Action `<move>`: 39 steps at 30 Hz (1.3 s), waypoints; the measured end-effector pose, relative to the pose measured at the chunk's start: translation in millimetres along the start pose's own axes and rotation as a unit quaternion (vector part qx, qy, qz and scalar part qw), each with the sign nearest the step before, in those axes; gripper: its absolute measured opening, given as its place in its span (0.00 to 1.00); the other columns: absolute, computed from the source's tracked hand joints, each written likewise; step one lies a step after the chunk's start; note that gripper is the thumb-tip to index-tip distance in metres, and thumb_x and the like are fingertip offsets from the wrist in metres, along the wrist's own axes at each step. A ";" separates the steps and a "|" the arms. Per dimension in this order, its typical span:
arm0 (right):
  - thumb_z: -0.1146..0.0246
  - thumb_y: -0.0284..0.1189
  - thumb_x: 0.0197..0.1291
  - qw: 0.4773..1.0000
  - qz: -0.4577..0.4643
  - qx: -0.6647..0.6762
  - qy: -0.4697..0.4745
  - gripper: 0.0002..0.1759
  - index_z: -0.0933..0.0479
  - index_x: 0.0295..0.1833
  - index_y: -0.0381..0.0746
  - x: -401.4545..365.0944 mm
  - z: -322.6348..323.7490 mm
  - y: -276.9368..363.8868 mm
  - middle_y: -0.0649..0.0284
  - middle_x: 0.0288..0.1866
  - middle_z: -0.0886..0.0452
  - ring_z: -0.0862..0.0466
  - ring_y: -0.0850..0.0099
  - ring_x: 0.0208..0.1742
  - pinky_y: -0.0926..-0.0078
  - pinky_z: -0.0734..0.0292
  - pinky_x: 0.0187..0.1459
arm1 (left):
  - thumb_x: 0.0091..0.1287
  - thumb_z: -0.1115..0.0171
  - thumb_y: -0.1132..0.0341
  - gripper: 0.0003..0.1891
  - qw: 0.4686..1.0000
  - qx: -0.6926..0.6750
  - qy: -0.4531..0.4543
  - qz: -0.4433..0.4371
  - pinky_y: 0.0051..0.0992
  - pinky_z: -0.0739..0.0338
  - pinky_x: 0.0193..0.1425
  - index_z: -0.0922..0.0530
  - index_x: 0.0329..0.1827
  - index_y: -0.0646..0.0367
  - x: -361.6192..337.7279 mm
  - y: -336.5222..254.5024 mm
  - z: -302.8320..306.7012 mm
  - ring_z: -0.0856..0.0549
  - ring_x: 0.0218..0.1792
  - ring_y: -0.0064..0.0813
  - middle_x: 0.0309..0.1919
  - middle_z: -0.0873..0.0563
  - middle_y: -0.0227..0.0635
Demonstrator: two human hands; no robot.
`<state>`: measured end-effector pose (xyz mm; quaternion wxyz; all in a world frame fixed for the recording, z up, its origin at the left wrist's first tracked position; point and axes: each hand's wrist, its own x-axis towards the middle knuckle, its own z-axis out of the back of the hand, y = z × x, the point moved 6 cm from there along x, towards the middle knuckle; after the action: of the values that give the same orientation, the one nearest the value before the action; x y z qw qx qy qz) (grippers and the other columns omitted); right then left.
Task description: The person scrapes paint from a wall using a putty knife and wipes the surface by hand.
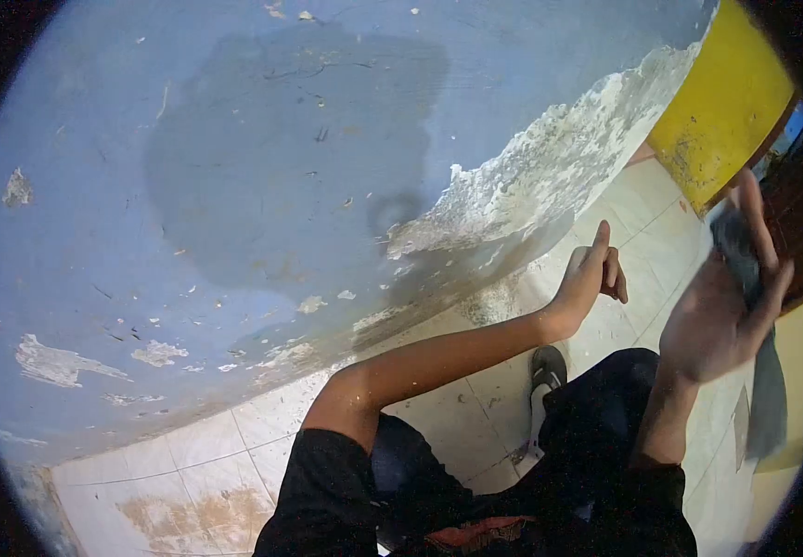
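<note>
The right hand, at the right of the frame, had its grip closed around a grey strip-like thing, blurred enough that its material could not be told. The strip's long axis ran steeply, slanting from upper left to lower right: its darker, shorter end stood above the palm, pointing towards the top of the frame, and its longer end hung below the hand, pointing towards the lower right. Fingers crossed its middle and hid part of it. The left hand, right of centre, was apart from the strip, one digit raised towards the top of the frame and the others curled; its palm was hidden, so whether that grip was clenched or released could not be told. A blue wall filled the upper left and centre, with a darker patch on it and a rough, pale band of peeled surface slanting up to the upper right, above the left hand. Pale floor tiles showed beyond the hands and along the lower left, where brownish stains marked them. A yellow surface stood in the upper right, and a shoe rested on the floor just below the left wrist.
</note>
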<state>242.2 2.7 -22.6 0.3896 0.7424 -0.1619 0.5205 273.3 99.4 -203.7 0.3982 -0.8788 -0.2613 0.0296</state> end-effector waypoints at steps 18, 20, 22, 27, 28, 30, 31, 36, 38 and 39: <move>0.42 0.44 0.62 0.644 -0.414 -0.107 0.634 0.20 0.22 0.38 0.35 -68.1 -74.7 -91.3 0.71 0.20 0.29 0.31 0.85 0.17 0.87 0.37 0.18 | 0.51 0.68 0.20 0.42 0.911 -0.362 0.197 -0.013 0.32 0.29 0.27 0.36 0.11 0.55 64.0 -52.9 -22.4 0.24 0.18 0.40 0.12 0.29 0.38; 0.46 0.43 0.65 0.651 -0.432 -0.078 0.620 0.20 0.22 0.42 0.35 -63.7 -79.2 -95.3 0.72 0.20 0.29 0.31 0.85 0.18 0.88 0.38 0.19 | 0.54 0.69 0.22 0.42 0.923 -0.346 0.169 0.005 0.33 0.28 0.28 0.36 0.11 0.57 74.2 -65.5 -38.1 0.23 0.18 0.41 0.12 0.27 0.41; 0.48 0.43 0.66 0.664 -0.362 -0.041 0.653 0.20 0.23 0.44 0.35 -69.8 -78.3 -90.3 0.72 0.21 0.30 0.31 0.85 0.19 0.88 0.37 0.21 | 0.61 0.71 0.29 0.42 0.921 -0.243 0.298 -0.055 0.33 0.27 0.32 0.33 0.11 0.61 85.8 -59.3 -47.9 0.22 0.21 0.43 0.17 0.22 0.49; 0.50 0.38 0.68 0.586 -0.452 -0.031 0.671 0.17 0.25 0.38 0.35 -94.3 -63.1 -108.6 0.70 0.21 0.32 0.32 0.81 0.24 0.81 0.36 0.26 | 0.64 0.65 0.36 0.35 0.902 -0.294 0.293 -0.122 0.38 0.28 0.44 0.28 0.25 0.64 66.0 -6.6 19.6 0.20 0.36 0.44 0.34 0.20 0.49; 0.50 0.38 0.68 0.580 -0.450 -0.026 0.679 0.17 0.25 0.38 0.35 -100.6 -61.9 -112.0 0.70 0.21 0.32 0.32 0.81 0.24 0.81 0.36 0.26 | 0.64 0.64 0.36 0.34 0.882 -0.369 0.254 -0.147 0.40 0.29 0.47 0.28 0.31 0.63 56.8 1.9 44.6 0.20 0.42 0.44 0.41 0.20 0.48; 0.51 0.37 0.69 0.591 -0.464 -0.004 0.660 0.16 0.27 0.35 0.36 -110.3 -54.4 -125.6 0.72 0.20 0.34 0.36 0.84 0.22 0.83 0.40 0.23 | 0.66 0.63 0.38 0.31 0.732 -0.572 0.281 -0.241 0.44 0.31 0.51 0.30 0.47 0.59 7.5 -1.6 76.6 0.24 0.51 0.44 0.51 0.25 0.46; 0.52 0.39 0.69 0.594 -0.512 0.030 0.619 0.17 0.30 0.33 0.38 -113.6 -50.7 -130.6 0.74 0.19 0.37 0.39 0.85 0.20 0.85 0.44 0.20 | 0.66 0.63 0.36 0.32 0.820 -0.478 0.154 -0.274 0.41 0.30 0.50 0.30 0.51 0.58 -18.1 1.0 93.3 0.25 0.51 0.42 0.49 0.24 0.44; 0.52 0.41 0.69 0.579 -0.571 0.047 0.580 0.18 0.31 0.33 0.38 -130.6 -47.6 -140.9 0.74 0.19 0.38 0.41 0.85 0.18 0.85 0.46 0.19 | 0.67 0.65 0.38 0.33 0.920 -0.189 -0.128 -0.318 0.44 0.32 0.59 0.41 0.64 0.56 -59.1 -5.4 114.2 0.27 0.56 0.46 0.51 0.27 0.49; 0.52 0.41 0.69 0.543 -0.566 0.044 0.619 0.18 0.32 0.33 0.38 -146.9 -46.1 -145.3 0.74 0.18 0.38 0.40 0.85 0.18 0.85 0.46 0.19 | 0.70 0.64 0.44 0.28 0.910 -0.083 -0.067 -0.400 0.38 0.31 0.48 0.39 0.62 0.57 -62.3 -29.5 97.3 0.28 0.58 0.37 0.53 0.27 0.44; 0.52 0.43 0.69 0.557 -0.533 0.033 0.636 0.19 0.34 0.31 0.39 -151.2 -51.0 -142.8 0.73 0.17 0.38 0.40 0.84 0.17 0.85 0.46 0.18 | 0.71 0.63 0.45 0.26 0.906 -0.101 -0.110 -0.397 0.32 0.29 0.44 0.37 0.59 0.59 -64.9 -33.1 93.6 0.24 0.51 0.32 0.48 0.25 0.42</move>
<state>240.1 107.8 -209.2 0.5724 0.1815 0.5705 0.5603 178.6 150.2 -253.9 0.2549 -0.7293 -0.6319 -0.0612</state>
